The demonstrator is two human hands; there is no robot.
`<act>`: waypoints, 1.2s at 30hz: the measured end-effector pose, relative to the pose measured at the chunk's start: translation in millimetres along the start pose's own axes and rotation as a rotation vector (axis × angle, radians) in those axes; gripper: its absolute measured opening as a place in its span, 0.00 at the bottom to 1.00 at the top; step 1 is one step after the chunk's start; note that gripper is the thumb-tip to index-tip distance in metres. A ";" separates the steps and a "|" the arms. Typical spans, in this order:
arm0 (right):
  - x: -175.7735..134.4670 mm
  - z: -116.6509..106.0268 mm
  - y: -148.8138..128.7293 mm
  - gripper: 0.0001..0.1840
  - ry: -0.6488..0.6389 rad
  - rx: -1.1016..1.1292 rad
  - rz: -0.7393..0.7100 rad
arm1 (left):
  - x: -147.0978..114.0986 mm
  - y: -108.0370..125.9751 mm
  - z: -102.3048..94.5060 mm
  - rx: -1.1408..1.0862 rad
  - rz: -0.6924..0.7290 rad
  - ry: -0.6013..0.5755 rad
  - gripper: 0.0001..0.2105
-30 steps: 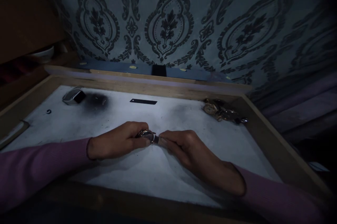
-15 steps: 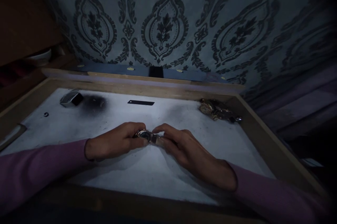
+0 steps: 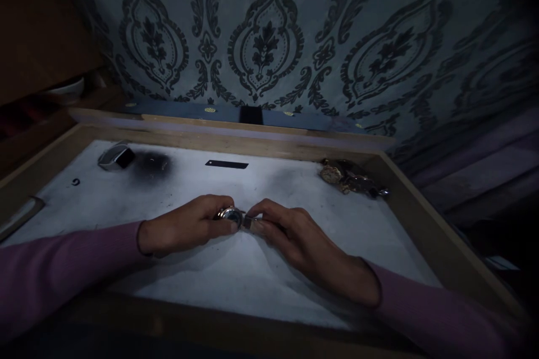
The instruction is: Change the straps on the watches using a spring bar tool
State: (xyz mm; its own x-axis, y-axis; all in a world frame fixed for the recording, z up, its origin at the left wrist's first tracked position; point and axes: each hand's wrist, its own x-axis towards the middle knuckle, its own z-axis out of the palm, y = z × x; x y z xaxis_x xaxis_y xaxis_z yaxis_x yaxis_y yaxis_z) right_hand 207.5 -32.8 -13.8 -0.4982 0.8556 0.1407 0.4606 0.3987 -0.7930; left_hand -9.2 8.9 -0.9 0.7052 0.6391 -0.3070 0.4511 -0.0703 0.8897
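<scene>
Right fingers shifted on wristwatch, wooden tray holding watch pile

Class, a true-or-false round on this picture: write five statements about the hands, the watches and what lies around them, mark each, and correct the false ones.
1. The left hand and the right hand are both at one wristwatch. True.
2. The right hand grips the wristwatch's case. False: the left hand holds the case; the right hand's fingers are at the band.
3. A black blade-like strip lies left of a watch cluster. True.
4. The watch cluster sits in the far left corner. False: it sits towards the far right.
5. Both sleeves are purple. True.
</scene>
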 end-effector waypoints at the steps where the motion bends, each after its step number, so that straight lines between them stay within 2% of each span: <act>1: 0.1 0.0 0.0 0.09 0.001 0.006 -0.004 | -0.1 -0.6 0.2 -0.011 -0.006 -0.002 0.09; 9: 0.9 -0.4 -1.4 0.09 0.000 0.023 -0.025 | 1.3 -5.0 0.5 -0.091 -0.032 -0.019 0.11; 15: 0.0 1.0 -0.1 0.09 0.006 0.062 -0.002 | 1.0 -2.7 1.5 -0.154 -0.072 -0.015 0.11; 23: 0.1 2.5 0.0 0.10 -0.011 0.033 0.025 | -2.3 4.4 1.1 -0.267 -0.093 -0.069 0.12; 31: 0.0 -0.4 -2.8 0.09 -0.010 0.014 -0.014 | -2.4 10.4 -0.3 -0.236 -0.145 -0.113 0.11; 36: -0.9 0.3 -2.7 0.07 -0.021 -0.012 -0.009 | -2.6 13.1 0.3 -0.301 -0.156 -0.075 0.09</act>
State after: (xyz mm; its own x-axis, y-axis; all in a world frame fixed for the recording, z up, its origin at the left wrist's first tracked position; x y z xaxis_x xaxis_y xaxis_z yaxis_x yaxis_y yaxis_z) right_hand 206.5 -34.8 -12.0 -0.5176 0.8450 0.1347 0.4652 0.4100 -0.7845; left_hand -5.0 6.1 11.4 0.6836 0.5656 -0.4614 0.3831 0.2600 0.8864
